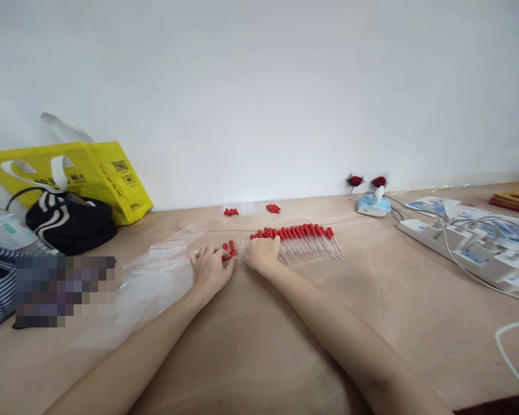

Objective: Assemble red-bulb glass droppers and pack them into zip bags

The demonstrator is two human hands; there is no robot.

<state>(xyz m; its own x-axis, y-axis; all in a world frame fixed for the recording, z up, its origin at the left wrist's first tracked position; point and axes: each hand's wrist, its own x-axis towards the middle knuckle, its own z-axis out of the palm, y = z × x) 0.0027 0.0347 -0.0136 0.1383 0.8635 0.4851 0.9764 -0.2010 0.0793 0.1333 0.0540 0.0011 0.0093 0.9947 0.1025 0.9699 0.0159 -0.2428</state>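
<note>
My left hand point(211, 270) is pinched at a few loose red rubber bulbs point(231, 245), with one at its thumb and fingertips. Just right of it, several bare clear dropper tubes point(241, 248) lie side by side. My right hand point(262, 252) is curled palm-down over the right end of these tubes, its fingertips turned under, so what they grip is hidden. Beyond that hand stretches a row of clear droppers with red bulbs point(307, 231), bulbs toward the wall.
Clear zip bags point(155, 274) lie left of my left hand. Two small bulb piles point(230, 212) point(273, 208) sit near the wall. A yellow bag point(125, 187) and black pouch point(75, 222) stand left; a tissue pack point(373, 204) and power strip point(462, 248) lie right.
</note>
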